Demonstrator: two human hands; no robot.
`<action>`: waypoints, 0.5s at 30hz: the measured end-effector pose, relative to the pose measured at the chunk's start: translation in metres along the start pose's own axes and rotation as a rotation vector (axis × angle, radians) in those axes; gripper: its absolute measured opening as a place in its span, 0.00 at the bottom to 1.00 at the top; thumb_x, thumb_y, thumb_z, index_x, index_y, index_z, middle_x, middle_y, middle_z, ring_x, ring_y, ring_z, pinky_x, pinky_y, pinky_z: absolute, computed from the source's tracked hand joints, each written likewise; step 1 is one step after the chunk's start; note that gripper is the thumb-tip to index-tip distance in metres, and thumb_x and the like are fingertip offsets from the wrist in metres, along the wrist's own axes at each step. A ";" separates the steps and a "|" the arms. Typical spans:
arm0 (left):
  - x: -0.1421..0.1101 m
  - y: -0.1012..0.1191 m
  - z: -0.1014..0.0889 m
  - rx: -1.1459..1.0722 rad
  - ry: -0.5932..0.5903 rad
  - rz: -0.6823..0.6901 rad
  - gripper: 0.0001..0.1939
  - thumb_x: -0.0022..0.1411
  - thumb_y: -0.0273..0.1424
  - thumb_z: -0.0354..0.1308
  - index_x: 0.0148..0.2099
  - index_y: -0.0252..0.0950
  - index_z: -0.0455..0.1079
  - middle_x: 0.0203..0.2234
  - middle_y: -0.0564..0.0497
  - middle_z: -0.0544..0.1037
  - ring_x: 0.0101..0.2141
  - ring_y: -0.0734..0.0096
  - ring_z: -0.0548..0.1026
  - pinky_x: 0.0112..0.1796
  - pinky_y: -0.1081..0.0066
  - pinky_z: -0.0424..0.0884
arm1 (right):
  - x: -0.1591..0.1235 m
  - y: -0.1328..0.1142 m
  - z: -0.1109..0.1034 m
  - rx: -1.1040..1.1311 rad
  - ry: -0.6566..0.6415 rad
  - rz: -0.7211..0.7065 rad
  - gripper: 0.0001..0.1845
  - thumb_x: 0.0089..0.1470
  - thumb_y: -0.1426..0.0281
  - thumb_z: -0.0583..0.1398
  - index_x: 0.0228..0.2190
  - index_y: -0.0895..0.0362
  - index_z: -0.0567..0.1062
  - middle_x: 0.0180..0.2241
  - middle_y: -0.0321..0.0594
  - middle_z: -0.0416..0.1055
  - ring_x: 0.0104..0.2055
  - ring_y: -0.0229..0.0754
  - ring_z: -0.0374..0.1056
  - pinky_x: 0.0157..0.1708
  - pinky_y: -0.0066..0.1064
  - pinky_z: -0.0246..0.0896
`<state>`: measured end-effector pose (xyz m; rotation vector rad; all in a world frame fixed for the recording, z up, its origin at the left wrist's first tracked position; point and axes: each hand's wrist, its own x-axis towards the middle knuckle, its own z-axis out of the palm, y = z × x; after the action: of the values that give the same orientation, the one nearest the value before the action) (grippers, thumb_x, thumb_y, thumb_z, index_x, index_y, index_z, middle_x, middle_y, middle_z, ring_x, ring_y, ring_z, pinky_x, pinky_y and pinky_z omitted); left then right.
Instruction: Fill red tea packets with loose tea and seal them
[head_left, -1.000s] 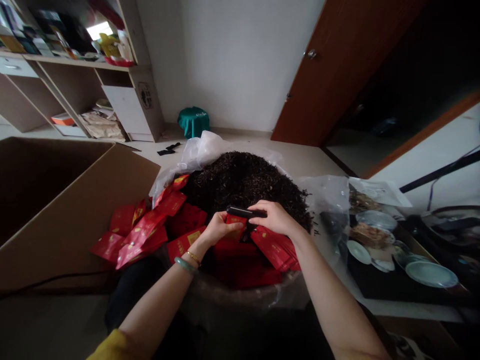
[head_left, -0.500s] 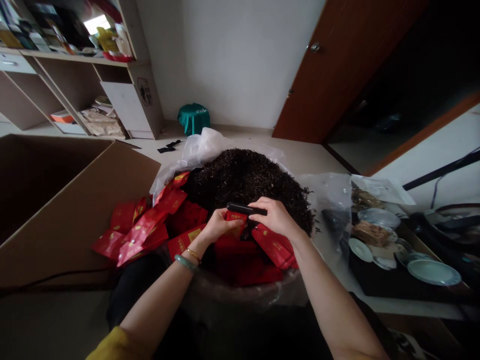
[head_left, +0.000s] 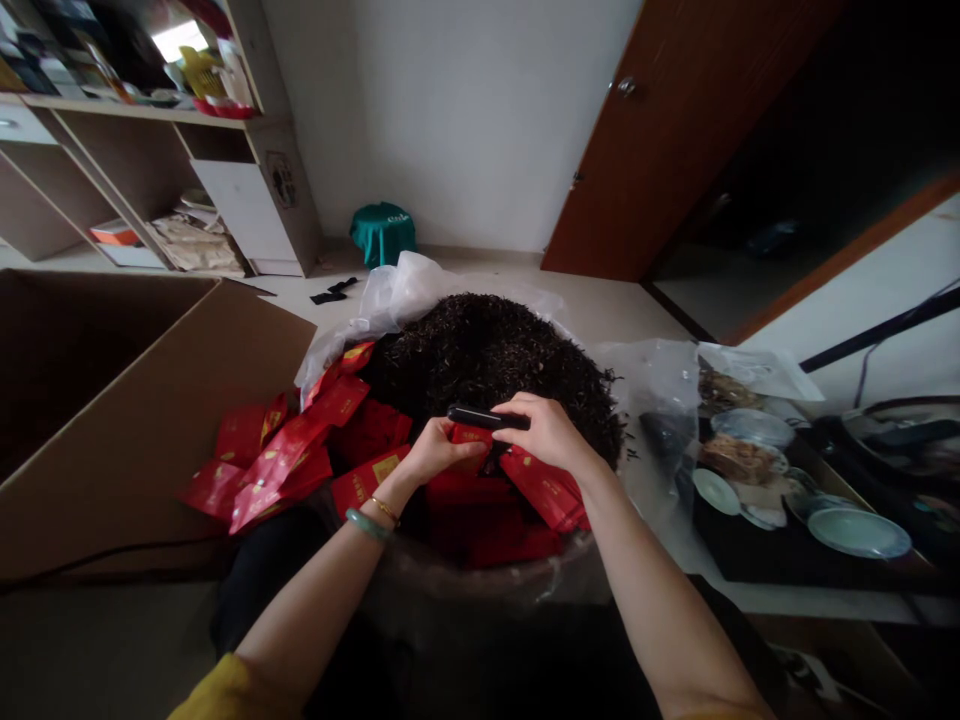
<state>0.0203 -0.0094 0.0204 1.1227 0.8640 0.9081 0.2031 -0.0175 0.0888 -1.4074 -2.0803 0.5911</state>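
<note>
My left hand [head_left: 437, 449] pinches a small red packet [head_left: 470, 437] between thumb and fingers. In my right hand [head_left: 546, 431] is a slim black handheld sealer [head_left: 487, 417], lying across the packet's upper edge. Both hands are over a large plastic-lined container [head_left: 480, 583]. Dark, dry loose tea leaves [head_left: 495, 345] are heaped at its far side. Several red packets lie nearer me, among them a fanned stack [head_left: 544, 490] beneath my right wrist and a pile [head_left: 289, 460] along the left rim.
A big open cardboard box [head_left: 172, 400] stands at the left. On the right, a dark tray [head_left: 787, 550] carries dishes and a lidded bowl [head_left: 859, 530]. Behind are a shelf unit [head_left: 281, 200], a teal-covered stool-like object [head_left: 382, 235] and a brown door [head_left: 600, 150].
The camera view shifts slightly. Both hands keep the same grip, with the sealer still across the packet's top.
</note>
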 end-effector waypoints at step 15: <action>0.000 -0.002 0.001 0.003 0.006 0.041 0.21 0.38 0.38 0.71 0.34 0.30 0.76 0.26 0.50 0.80 0.26 0.69 0.75 0.32 0.70 0.71 | 0.000 -0.001 0.004 0.060 0.002 -0.014 0.13 0.43 0.74 0.66 0.35 0.57 0.78 0.34 0.38 0.75 0.37 0.40 0.71 0.40 0.30 0.64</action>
<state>0.0212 -0.0104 0.0190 1.1443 0.8501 0.9448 0.1997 -0.0181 0.0859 -1.3584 -2.0520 0.6402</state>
